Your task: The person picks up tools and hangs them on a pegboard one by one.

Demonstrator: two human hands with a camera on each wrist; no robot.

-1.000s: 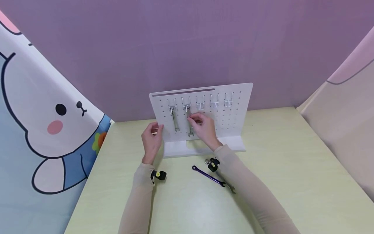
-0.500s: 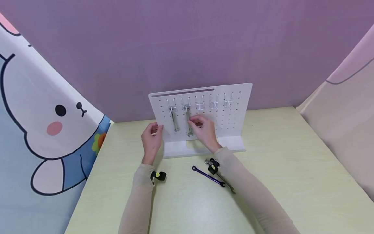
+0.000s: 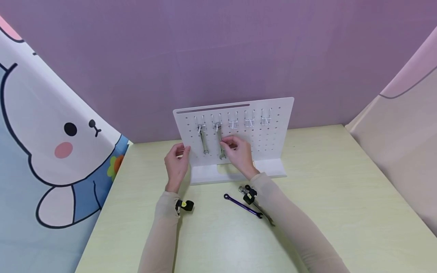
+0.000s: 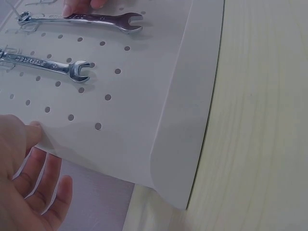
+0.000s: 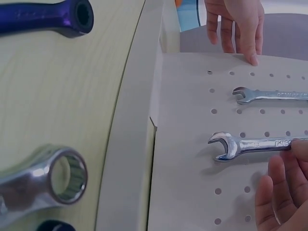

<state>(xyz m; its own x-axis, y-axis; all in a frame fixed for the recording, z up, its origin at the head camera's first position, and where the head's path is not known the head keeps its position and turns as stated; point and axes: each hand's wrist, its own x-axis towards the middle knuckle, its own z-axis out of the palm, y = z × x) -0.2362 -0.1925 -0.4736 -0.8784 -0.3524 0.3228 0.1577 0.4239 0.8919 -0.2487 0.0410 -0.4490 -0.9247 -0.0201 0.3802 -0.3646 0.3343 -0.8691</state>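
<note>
A white pegboard point(image 3: 266, 140) stands on the table, with a row of wire hooks near its top. My left hand point(image 3: 176, 163) grips its left edge, thumb on the front face and fingers around the back. From the leftmost hook hangs a silver combination wrench point(image 3: 204, 142). A second combination wrench point(image 5: 255, 144) hangs on the hook beside it, open end down. My right hand point(image 3: 239, 151) pinches that second wrench along its shank; in the right wrist view the fingertips meet it at the right edge. Part of the shank is hidden behind the fingers.
On the table in front of the board lie a purple combination wrench point(image 3: 243, 206) and a silver one point(image 3: 263, 213), partly under the right wrist's camera. Further right on the board, several hooks point(image 3: 249, 119) bear nothing. A purple wall point(image 3: 218, 49) stands behind.
Almost nothing differs. Both hands keep their places on the board and the second wrench; the head view has shifted very slightly.
</note>
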